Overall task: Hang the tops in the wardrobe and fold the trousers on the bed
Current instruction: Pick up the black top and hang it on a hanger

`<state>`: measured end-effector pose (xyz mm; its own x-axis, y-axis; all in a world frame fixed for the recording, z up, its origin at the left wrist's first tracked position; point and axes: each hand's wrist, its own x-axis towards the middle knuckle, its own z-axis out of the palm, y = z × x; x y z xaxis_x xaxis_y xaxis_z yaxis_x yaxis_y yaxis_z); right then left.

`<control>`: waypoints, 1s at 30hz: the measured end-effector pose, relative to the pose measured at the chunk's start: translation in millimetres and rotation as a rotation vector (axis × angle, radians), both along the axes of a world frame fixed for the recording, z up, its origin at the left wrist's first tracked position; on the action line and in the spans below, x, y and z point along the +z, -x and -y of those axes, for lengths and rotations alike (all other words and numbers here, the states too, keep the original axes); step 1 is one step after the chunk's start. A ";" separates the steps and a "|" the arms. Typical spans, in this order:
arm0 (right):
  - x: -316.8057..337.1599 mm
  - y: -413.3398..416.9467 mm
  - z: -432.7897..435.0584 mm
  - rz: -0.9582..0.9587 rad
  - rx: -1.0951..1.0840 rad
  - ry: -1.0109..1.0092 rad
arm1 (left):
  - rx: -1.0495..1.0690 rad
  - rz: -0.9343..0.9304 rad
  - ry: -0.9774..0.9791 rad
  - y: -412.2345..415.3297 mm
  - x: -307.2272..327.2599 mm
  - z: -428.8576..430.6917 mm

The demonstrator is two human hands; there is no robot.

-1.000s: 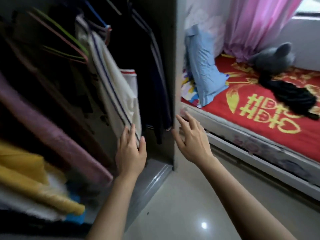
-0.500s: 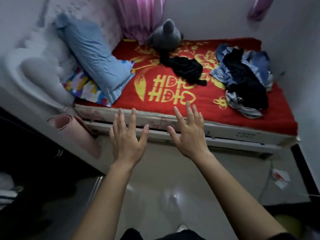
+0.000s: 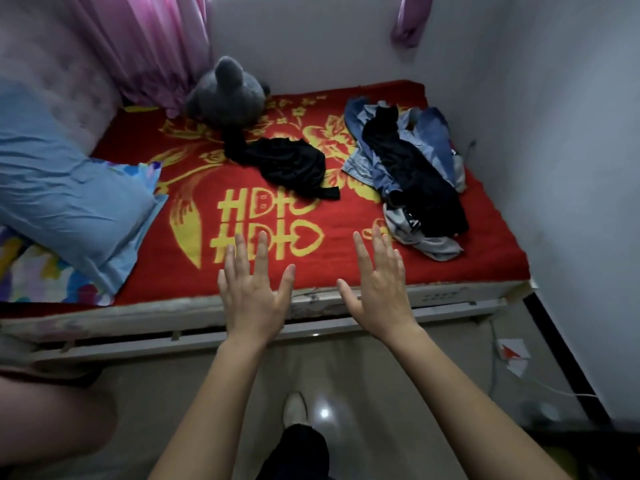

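The bed (image 3: 346, 268) carries a red blanket with yellow patterns. A crumpled black garment (image 3: 287, 164) lies near its middle. At the right lies a pile of clothes (image 3: 408, 168): blue denim pieces, a long black garment on top and a grey piece at the front. My left hand (image 3: 251, 289) and my right hand (image 3: 377, 282) are both held out flat with fingers spread over the bed's front edge, holding nothing. The wardrobe is out of view.
A grey plush toy (image 3: 225, 95) sits at the back by the pink curtain (image 3: 145, 46). A blue pillow (image 3: 65, 199) lies at the left over a colourful sheet. White walls close the right side. A white cable (image 3: 519, 375) and paper lie on the floor.
The view swung from the wardrobe to the bed and then closer to it. Both hands left the hanging clothes and now reach over the bed's edge, still empty.
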<state>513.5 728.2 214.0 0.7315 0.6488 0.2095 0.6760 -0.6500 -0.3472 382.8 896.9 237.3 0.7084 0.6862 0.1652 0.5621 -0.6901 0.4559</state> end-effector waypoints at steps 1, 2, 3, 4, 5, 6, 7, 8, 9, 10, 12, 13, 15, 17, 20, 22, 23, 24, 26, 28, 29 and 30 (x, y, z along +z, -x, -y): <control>2.0 -22.7 -10.4 0.000 -0.020 0.019 | -0.021 -0.003 0.008 -24.2 -0.6 -14.6; 4.4 -45.0 -20.4 0.005 -0.039 0.041 | -0.038 -0.007 0.016 -47.5 -0.8 -29.2; 6.7 -66.6 -30.0 0.011 -0.057 0.064 | -0.055 -0.015 0.021 -69.7 -0.5 -43.8; 8.8 -87.1 -39.3 0.015 -0.075 0.081 | -0.075 -0.026 0.021 -90.6 0.4 -57.8; 10.9 -105.8 -48.3 0.011 -0.096 0.089 | -0.100 -0.038 0.016 -110.3 1.2 -71.3; 13.1 -123.6 -58.5 0.002 -0.117 0.089 | -0.126 -0.052 0.009 -130.4 2.0 -85.5; 14.7 -140.9 -69.7 -0.010 -0.135 0.088 | -0.146 -0.067 0.003 -151.0 2.9 -100.5; 15.1 -156.1 -80.3 -0.025 -0.151 0.087 | -0.161 -0.085 -0.002 -170.4 3.1 -114.5; 14.2 -169.3 -88.7 -0.041 -0.162 0.089 | -0.175 -0.109 -0.009 -187.5 2.1 -126.1; 12.6 -181.6 -95.1 -0.052 -0.166 0.092 | -0.189 -0.127 -0.015 -203.1 0.5 -134.9; 7.7 -208.6 -104.5 -0.062 -0.163 0.098 | -0.203 -0.144 -0.015 -232.7 -4.2 -146.9; 3.8 -226.0 -109.6 -0.071 -0.163 0.097 | -0.200 -0.145 -0.006 -249.6 -7.1 -152.4; -5.4 -264.1 -122.1 -0.098 -0.157 0.084 | -0.194 -0.154 0.012 -285.1 -11.9 -163.0; -15.6 -306.5 -139.5 -0.118 -0.143 0.081 | -0.188 -0.171 0.010 -323.7 -16.6 -175.7; -31.1 -358.8 -165.4 -0.197 -0.094 0.097 | -0.131 -0.219 0.020 -365.1 -24.4 -186.4; -35.9 -390.1 -181.4 -0.233 -0.060 0.087 | -0.117 -0.242 0.019 -392.6 -26.2 -194.4; -37.3 -406.4 -190.6 -0.239 -0.042 0.085 | -0.110 -0.250 0.018 -408.8 -26.8 -201.2; -39.3 -422.6 -199.6 -0.245 -0.030 0.082 | -0.103 -0.261 0.015 -425.8 -28.5 -208.6; -46.4 -448.8 -214.3 -0.257 -0.021 0.081 | -0.091 -0.294 0.024 -453.5 -35.2 -222.0; -58.1 -466.6 -227.4 -0.272 -0.014 0.092 | -0.088 -0.322 0.050 -472.5 -48.6 -236.0; -66.4 -473.7 -234.6 -0.279 -0.013 0.094 | -0.092 -0.340 0.051 -480.4 -58.4 -245.2; -76.1 -480.4 -242.9 -0.283 -0.011 0.094 | -0.101 -0.359 0.050 -488.6 -69.5 -256.5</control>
<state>993.9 971.1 137.9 0.7595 0.6473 -0.0648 0.5533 -0.6951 -0.4590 871.4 1153.4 167.8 0.7795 0.6111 -0.1376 0.6226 -0.7321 0.2763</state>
